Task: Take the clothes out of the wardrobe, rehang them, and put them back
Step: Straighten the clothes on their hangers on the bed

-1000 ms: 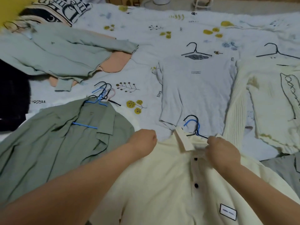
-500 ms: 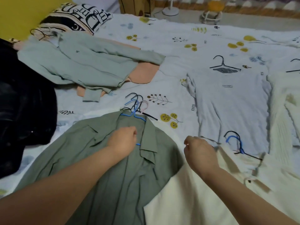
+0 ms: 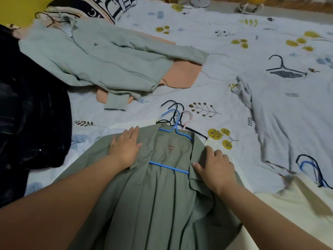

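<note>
Both hands [image 3: 217, 166] newly flat, printed bedsheet [image 3: 225, 69]

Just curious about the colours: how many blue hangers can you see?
2 blue hangers. One is inside the green shirt; the other lies at the right edge by the cream shirt. More may hide under clothes.

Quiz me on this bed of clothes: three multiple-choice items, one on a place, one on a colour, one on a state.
1. Where do both hands rest?
A. on the green shirt
B. on the grey T-shirt
C. on the pillow

2. What colour is the hanger inside the green shirt?
A. pink
B. blue
C. black

3. How are the hands?
A. clenched in fists
B. gripping a hook
C. open and flat

Key: A, the left hand and right hand press the green shirt; B, the hanger bar is blue; C, fingers lie spread.
</note>
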